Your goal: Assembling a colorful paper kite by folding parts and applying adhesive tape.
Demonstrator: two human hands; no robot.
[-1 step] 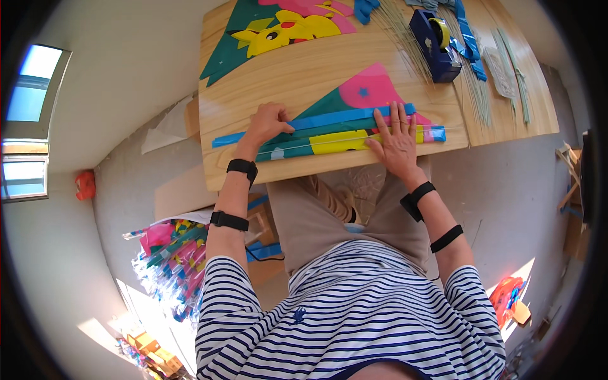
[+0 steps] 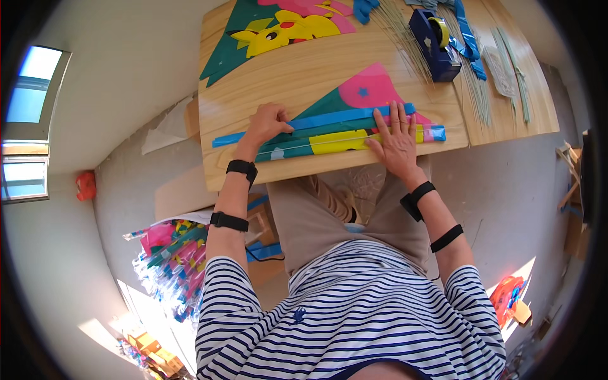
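A kite-like printed sheet (image 2: 372, 85) in pink, green and yellow lies on the wooden table before me, its near part folded into a long narrow band. Across it runs a flat blue strip (image 2: 335, 118), reaching past the sheet on the left. Along the folded band lies a thin pale rod (image 2: 297, 144). My left hand (image 2: 268, 123) is closed, thumb and fingertips pressed on the blue strip left of the middle. Flat and with fingers spread, my right hand (image 2: 398, 139) presses down the strip's right part and the folded sheet under it.
A second printed sheet (image 2: 297, 28) lies at the table's far left. Far right are a dark blue tape dispenser (image 2: 434, 47), thin rods (image 2: 478, 95), blue ribbon (image 2: 467, 38) and a clear packet (image 2: 500, 71). Bundled colourful wrapped pieces (image 2: 171, 259) stand beside me at left.
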